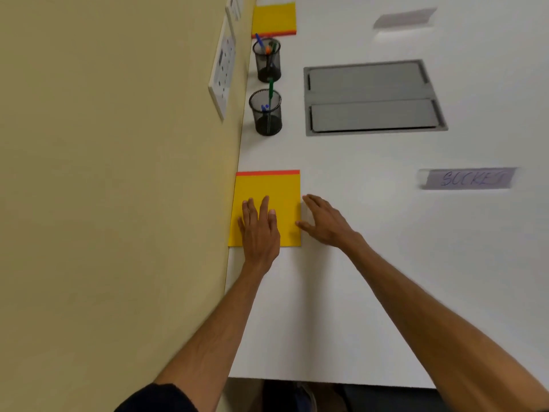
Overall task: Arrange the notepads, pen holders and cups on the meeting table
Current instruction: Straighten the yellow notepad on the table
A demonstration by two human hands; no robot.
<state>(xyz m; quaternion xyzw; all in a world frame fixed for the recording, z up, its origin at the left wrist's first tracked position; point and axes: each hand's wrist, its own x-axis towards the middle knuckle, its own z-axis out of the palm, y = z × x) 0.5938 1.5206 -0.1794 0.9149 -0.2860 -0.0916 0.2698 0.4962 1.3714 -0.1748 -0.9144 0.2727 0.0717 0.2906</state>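
A yellow notepad with a red top strip lies flat on the white meeting table, against the wall. My left hand rests flat on the pad, fingers spread. My right hand touches the pad's right edge, fingers apart. Beyond it stand two black mesh pen holders: the nearer one has a green pen, the farther one several pens. A second yellow notepad lies at the far end by the wall. No cups show.
A beige wall runs along the table's left edge, with white socket plates. A grey cable hatch is set into the tabletop. Two paper labels lie on the right, one handwritten, another farther off.
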